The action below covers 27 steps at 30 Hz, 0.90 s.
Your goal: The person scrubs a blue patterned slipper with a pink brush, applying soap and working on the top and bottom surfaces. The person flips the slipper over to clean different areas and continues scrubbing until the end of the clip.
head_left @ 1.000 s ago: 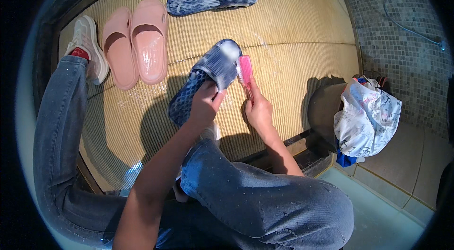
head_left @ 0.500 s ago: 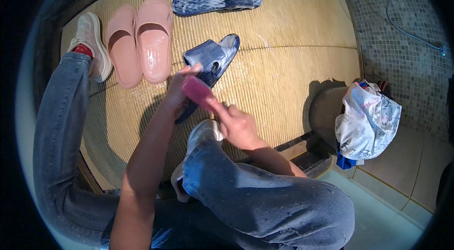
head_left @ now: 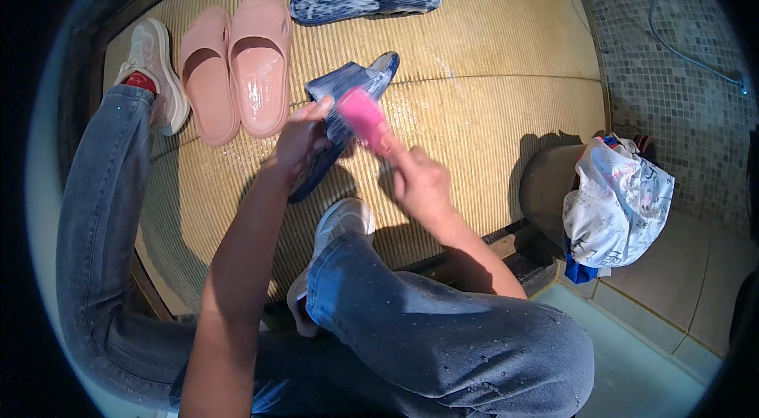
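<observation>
Gripping the tilted navy slipper (head_left: pixel 338 84) nr its strap, the L hand (head_left: pixel 299 136) was clamped on the side; some fingers were hidden. That slipper sat b/w the person's shoes & the far edge of the ribbed mat (head_left: pixel 506 109), toe end pointing away & a bit R. The R hand (head_left: pixel 423 183) was closed round the handle of a pink brush (head_left: pixel 361 113), its blurred head over the strap; couldn't tell if bristles touched.

Farther off, the 2nd navy slipper (head_left: pixel 336 2) lay upright on the mat, toe to the R. Pink slippers (head_left: pixel 262 94) stood side by side to the L, the R one w/ a shiny patch inside, just beside the L shoe (head_left: pixel 164 78). The R shoe (head_left: pixel 348 219) was nr the L wrist, below the held slipper. Well off to the R: white printed cloth (head_left: pixel 621 208) & a hose (head_left: pixel 660 34) by the small-tile wall (head_left: pixel 680 102).
</observation>
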Each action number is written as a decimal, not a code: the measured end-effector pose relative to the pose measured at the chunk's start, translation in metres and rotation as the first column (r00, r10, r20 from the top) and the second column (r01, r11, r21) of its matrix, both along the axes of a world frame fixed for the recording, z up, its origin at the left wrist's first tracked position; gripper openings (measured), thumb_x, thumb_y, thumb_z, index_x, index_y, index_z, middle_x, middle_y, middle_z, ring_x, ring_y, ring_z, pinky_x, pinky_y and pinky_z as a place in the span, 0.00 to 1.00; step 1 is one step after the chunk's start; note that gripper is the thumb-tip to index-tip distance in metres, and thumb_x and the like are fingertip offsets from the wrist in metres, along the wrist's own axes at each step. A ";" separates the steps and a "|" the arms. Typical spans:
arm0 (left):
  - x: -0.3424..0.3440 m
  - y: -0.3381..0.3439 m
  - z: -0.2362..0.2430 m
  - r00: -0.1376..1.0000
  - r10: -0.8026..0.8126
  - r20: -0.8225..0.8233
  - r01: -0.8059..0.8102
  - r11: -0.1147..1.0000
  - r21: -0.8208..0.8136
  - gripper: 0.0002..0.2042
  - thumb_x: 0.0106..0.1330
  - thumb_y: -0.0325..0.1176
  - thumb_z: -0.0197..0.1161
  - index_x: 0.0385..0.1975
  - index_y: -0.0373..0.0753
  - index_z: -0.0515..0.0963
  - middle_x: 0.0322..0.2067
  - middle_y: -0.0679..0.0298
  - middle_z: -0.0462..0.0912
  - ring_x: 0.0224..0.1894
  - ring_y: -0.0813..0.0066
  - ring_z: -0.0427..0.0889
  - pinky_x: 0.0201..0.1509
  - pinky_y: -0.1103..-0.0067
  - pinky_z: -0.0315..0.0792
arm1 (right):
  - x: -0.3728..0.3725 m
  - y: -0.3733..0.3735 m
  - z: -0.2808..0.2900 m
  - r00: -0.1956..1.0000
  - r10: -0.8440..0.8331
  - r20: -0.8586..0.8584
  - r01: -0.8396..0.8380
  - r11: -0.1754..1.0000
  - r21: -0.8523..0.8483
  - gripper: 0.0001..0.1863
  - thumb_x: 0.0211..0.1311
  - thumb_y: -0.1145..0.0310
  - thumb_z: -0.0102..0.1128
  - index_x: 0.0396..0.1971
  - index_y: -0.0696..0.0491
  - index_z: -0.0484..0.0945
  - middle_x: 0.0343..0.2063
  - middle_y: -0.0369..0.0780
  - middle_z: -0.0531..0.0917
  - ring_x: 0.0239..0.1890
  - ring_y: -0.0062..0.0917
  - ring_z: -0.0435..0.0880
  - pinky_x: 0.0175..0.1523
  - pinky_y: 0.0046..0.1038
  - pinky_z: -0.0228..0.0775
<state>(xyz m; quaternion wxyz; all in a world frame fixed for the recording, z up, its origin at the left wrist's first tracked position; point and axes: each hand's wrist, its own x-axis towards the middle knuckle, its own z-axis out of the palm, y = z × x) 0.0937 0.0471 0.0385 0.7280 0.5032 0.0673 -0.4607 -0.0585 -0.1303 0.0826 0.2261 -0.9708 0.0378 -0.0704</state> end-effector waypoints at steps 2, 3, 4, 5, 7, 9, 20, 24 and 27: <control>-0.001 0.001 -0.006 1.000 0.009 -0.005 -0.009 0.998 0.068 0.14 0.70 0.47 0.56 0.40 0.41 0.75 0.28 0.71 0.79 0.29 0.85 0.77 0.31 0.86 0.70 | 0.011 -0.012 0.008 0.987 -0.116 -0.112 0.112 0.993 -0.042 0.44 0.49 0.79 0.60 0.69 0.34 0.62 0.21 0.42 0.76 0.21 0.37 0.79 0.29 0.38 0.73; -0.003 0.000 -0.011 1.000 0.011 -0.008 -0.010 0.995 0.100 0.14 0.70 0.46 0.56 0.40 0.41 0.75 0.28 0.70 0.79 0.29 0.85 0.77 0.31 0.86 0.70 | 0.012 -0.017 0.006 0.985 -0.132 -0.107 0.130 0.991 -0.025 0.45 0.49 0.80 0.60 0.69 0.34 0.61 0.21 0.42 0.76 0.21 0.36 0.79 0.29 0.37 0.73; -0.004 0.001 -0.016 1.000 0.017 -0.015 -0.016 0.996 0.083 0.14 0.71 0.46 0.56 0.40 0.41 0.76 0.28 0.70 0.79 0.28 0.85 0.76 0.31 0.86 0.70 | 0.013 -0.019 0.004 0.984 -0.147 -0.103 0.147 0.989 -0.008 0.46 0.48 0.80 0.60 0.70 0.34 0.60 0.21 0.42 0.77 0.21 0.36 0.79 0.28 0.37 0.73; -0.004 0.004 -0.021 0.999 0.024 -0.022 -0.023 0.997 0.068 0.13 0.71 0.45 0.56 0.40 0.41 0.76 0.28 0.70 0.79 0.28 0.85 0.76 0.31 0.86 0.70 | 0.010 -0.014 0.004 0.985 -0.129 -0.111 0.129 0.992 -0.010 0.46 0.48 0.80 0.60 0.70 0.35 0.60 0.21 0.42 0.77 0.20 0.35 0.78 0.28 0.36 0.73; -0.007 -0.003 -0.016 0.994 0.093 -0.051 -0.090 0.995 0.047 0.13 0.71 0.45 0.55 0.40 0.41 0.76 0.28 0.71 0.79 0.28 0.85 0.76 0.31 0.86 0.70 | -0.004 0.000 0.001 0.990 -0.033 -0.136 0.028 0.999 -0.042 0.47 0.50 0.79 0.60 0.71 0.36 0.57 0.21 0.41 0.76 0.18 0.31 0.76 0.25 0.34 0.71; -0.009 -0.012 0.004 0.970 0.229 -0.082 -0.224 0.973 0.057 0.13 0.71 0.45 0.55 0.39 0.41 0.76 0.27 0.72 0.78 0.27 0.86 0.75 0.30 0.87 0.69 | -0.018 0.017 0.000 0.989 0.137 -0.050 -0.135 0.990 0.033 0.41 0.53 0.78 0.58 0.69 0.36 0.61 0.20 0.40 0.74 0.16 0.29 0.74 0.21 0.33 0.70; -0.014 -0.002 -0.024 0.998 -0.038 0.045 0.031 0.988 0.153 0.18 0.69 0.49 0.60 0.42 0.39 0.75 0.32 0.69 0.80 0.32 0.83 0.78 0.34 0.84 0.75 | 0.013 -0.033 0.001 0.920 -0.277 -0.278 0.341 0.916 0.214 0.39 0.55 0.79 0.53 0.70 0.41 0.60 0.26 0.50 0.81 0.26 0.44 0.81 0.33 0.41 0.74; -0.021 -0.011 -0.015 0.980 -0.169 0.100 0.145 0.966 0.214 0.16 0.66 0.43 0.65 0.41 0.35 0.77 0.34 0.68 0.81 0.37 0.81 0.80 0.43 0.81 0.77 | -0.008 -0.022 -0.015 0.880 -0.320 -0.350 0.465 0.731 0.500 0.38 0.58 0.81 0.49 0.71 0.44 0.59 0.26 0.50 0.81 0.23 0.30 0.79 0.33 0.30 0.72; -0.026 -0.027 -0.016 0.987 -0.060 0.146 0.045 0.994 0.100 0.14 0.66 0.35 0.64 0.42 0.30 0.78 0.36 0.64 0.82 0.38 0.76 0.81 0.44 0.77 0.78 | -0.030 -0.011 -0.041 0.875 -0.285 -0.392 0.468 0.705 0.533 0.36 0.61 0.80 0.50 0.70 0.47 0.59 0.25 0.46 0.80 0.23 0.21 0.74 0.33 0.25 0.70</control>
